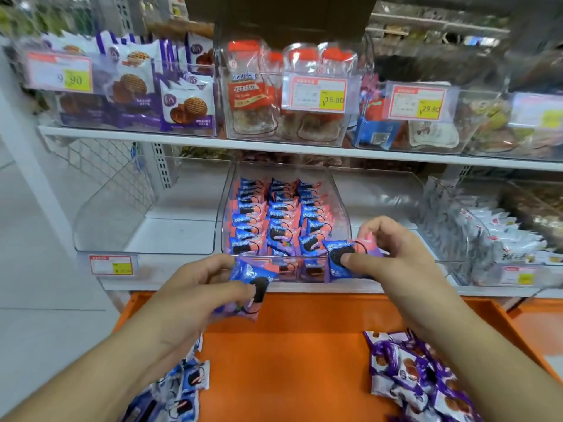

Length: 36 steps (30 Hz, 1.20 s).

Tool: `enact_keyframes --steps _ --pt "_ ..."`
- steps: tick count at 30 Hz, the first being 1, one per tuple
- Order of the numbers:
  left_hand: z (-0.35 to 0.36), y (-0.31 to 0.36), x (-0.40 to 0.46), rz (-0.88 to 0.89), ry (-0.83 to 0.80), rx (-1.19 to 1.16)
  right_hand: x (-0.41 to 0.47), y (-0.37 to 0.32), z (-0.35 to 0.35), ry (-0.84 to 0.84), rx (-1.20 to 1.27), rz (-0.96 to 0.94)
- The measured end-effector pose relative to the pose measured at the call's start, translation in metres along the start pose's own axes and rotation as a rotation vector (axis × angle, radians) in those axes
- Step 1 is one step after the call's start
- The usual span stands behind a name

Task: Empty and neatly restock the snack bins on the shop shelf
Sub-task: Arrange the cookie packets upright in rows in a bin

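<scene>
A clear plastic bin (227, 190) on the lower shelf holds neat rows of blue-and-pink cookie packets (275, 214). My right hand (387, 248) pinches one such packet (339, 254) at the bin's front right rim. Just below the rim, my left hand (198, 287) grips another blue cookie packet (249, 284) over the orange tray (289, 354). More blue packets (182, 388) lie loose at the tray's lower left.
An empty clear bin (146, 233) stands left of the filled one, and one with white packets (499, 239) stands to the right. Purple-wrapped snacks (417, 379) are piled on the tray's right. The upper shelf carries bins with price tags (313, 91).
</scene>
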<state>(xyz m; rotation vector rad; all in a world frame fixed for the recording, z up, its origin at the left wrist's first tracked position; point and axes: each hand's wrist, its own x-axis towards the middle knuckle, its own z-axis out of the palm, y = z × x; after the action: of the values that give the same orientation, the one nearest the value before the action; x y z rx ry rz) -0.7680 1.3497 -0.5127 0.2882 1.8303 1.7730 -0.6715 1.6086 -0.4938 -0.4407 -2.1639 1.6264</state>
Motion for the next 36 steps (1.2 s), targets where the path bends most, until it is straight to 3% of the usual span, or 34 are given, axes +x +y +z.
enact_keyframes --steps 7,16,24,32,36 --pt "0.011 0.013 0.037 0.177 0.009 0.248 0.038 0.018 -0.009 0.023 -0.377 -0.091" --pt "0.023 0.009 0.13 0.461 0.181 0.666 0.089 0.044 0.009 -0.099 -0.698 -0.25" --pt "0.023 -0.013 0.141 0.56 0.17 1.012 0.098 0.071 0.016 -0.167 -0.89 -0.344" --pt "0.022 -0.003 0.15 0.505 0.121 1.068 0.114 0.078 0.008 -0.13 -1.062 -0.477" --pt "0.023 -0.004 0.157 0.51 0.099 1.209 0.122 0.075 0.005 -0.162 -1.077 -0.516"
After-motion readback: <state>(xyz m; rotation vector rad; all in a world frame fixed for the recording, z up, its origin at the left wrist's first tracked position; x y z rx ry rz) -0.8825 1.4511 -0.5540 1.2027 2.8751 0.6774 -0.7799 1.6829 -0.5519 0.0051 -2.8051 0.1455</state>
